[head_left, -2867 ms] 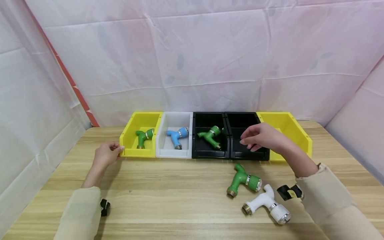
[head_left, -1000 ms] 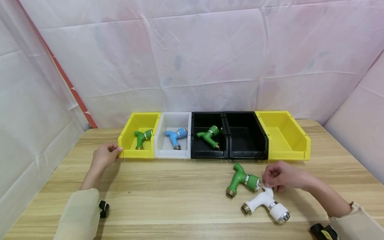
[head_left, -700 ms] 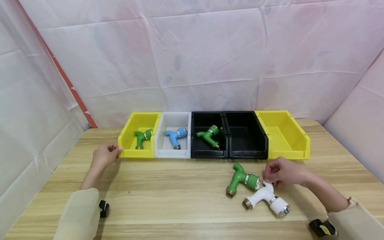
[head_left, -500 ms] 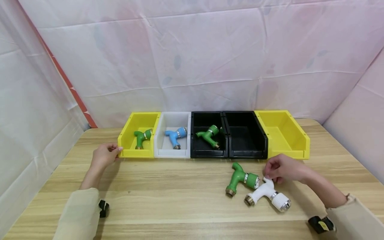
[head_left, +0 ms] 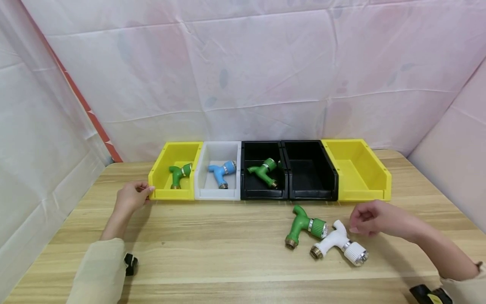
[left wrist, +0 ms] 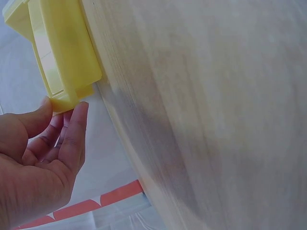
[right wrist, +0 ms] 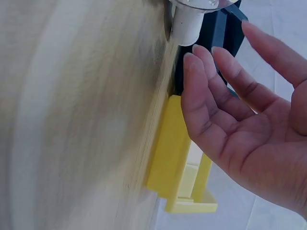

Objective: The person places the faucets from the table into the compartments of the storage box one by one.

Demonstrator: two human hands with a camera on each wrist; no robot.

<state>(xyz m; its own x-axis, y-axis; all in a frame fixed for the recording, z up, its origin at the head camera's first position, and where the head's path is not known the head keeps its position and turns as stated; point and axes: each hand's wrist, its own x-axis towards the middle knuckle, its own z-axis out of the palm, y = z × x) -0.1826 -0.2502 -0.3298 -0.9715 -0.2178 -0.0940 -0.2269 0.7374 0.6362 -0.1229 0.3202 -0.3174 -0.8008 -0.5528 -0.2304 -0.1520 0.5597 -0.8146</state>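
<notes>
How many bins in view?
5, side by side in one row. Head view, left to right: left-end yellow bin, white bin, first black bin, second black bin, right-end yellow bin. None appears hidden.

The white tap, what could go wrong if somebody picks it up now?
The white tap might knock the green tap beside it on the table. The right grip isn't holding the white one yet, so a hasty grab could slip. The left grip pinches a corner of the leftmost yellow bin; a tug might shift that bin.
</notes>
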